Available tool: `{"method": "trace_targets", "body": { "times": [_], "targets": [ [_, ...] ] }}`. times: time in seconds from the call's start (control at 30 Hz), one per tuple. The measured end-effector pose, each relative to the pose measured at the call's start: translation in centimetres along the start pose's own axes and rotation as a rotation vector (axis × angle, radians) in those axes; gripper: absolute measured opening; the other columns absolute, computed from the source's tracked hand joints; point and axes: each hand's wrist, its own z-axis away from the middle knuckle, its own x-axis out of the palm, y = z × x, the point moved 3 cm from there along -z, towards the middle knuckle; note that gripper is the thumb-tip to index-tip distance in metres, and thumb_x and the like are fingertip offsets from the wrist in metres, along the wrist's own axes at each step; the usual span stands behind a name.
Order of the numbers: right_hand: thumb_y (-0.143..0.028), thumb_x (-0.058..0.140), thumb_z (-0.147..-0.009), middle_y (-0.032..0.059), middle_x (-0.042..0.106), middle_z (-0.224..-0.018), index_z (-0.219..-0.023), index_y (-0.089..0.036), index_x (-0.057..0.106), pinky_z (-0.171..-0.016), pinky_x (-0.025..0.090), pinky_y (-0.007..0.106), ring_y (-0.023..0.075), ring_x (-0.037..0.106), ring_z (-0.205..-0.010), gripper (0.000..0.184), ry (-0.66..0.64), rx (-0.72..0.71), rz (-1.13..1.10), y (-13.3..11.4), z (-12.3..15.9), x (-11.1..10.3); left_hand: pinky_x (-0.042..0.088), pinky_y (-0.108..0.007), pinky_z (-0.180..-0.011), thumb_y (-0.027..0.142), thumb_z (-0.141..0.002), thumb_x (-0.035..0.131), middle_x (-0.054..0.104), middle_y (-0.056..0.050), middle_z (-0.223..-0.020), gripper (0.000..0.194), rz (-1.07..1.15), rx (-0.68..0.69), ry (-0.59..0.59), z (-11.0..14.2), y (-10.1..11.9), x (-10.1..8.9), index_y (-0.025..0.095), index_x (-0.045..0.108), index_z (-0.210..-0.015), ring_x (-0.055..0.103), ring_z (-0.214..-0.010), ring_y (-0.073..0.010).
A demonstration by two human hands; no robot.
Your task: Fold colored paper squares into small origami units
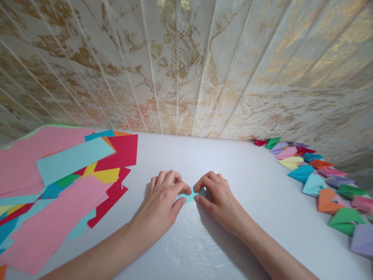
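Observation:
A small piece of light turquoise paper (190,197) lies between my two hands at the middle of the white tabletop. My left hand (166,192) pinches its left end between thumb and forefinger. At the other end, my right hand (214,194) has thumb and forefinger closed on the same paper. Fingers cover most of the piece, so its folds are hard to make out. The remaining fingers of both hands are curled near the table surface.
Loose coloured paper sheets and strips, pink (58,223), light blue (75,159) and red (124,153) among them, overlap on the left. Several folded paper shapes, such as a green one (345,221) and an orange one (328,201), line the right edge. A gold-patterned curtain (177,77) hangs behind the table.

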Motion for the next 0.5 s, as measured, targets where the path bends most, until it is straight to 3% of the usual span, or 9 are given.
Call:
{"method": "trace_targets", "body": {
  "times": [0.1, 0.27, 0.5],
  "targets": [
    [0.001, 0.064, -0.081, 0.0039, 0.059, -0.099, -0.093, -0.021, 0.067, -0.085, 0.039, 0.039, 0.0232, 0.050, -0.094, 0.025, -0.038, -0.030, -0.065, 1.0, 0.0, -0.6, 0.038, -0.042, -0.086, 0.002, -0.084, 0.061, 0.057, -0.001, -0.106, 0.037, 0.003, 0.012, -0.025, 0.2, -0.4, -0.6, 0.033, 0.068, -0.102, 0.049, -0.103, -0.0248],
    [0.010, 0.050, -0.081, 0.0035, 0.059, -0.099, -0.097, -0.024, 0.071, -0.085, 0.043, 0.037, 0.0216, 0.053, -0.097, 0.043, -0.083, -0.070, -0.160, 2.5, -0.1, -1.3, 0.039, -0.042, -0.086, 0.003, -0.084, 0.057, 0.059, -0.001, -0.108, 0.040, -0.024, 0.036, -0.036, 0.5, -0.6, -1.1, 0.035, 0.070, -0.104, 0.050, -0.104, -0.0252],
    [0.004, 0.062, -0.083, 0.0062, 0.060, -0.112, -0.112, -0.023, 0.067, -0.093, 0.048, 0.037, 0.0226, 0.057, -0.105, 0.040, -0.069, -0.291, -0.135, 0.3, 0.4, -0.8, 0.039, -0.041, -0.086, 0.010, -0.084, 0.069, 0.062, 0.000, -0.107, 0.025, -0.018, 0.095, -0.042, 0.6, 0.5, -1.0, 0.028, 0.067, -0.101, 0.053, -0.103, -0.0246]
  ]
}}
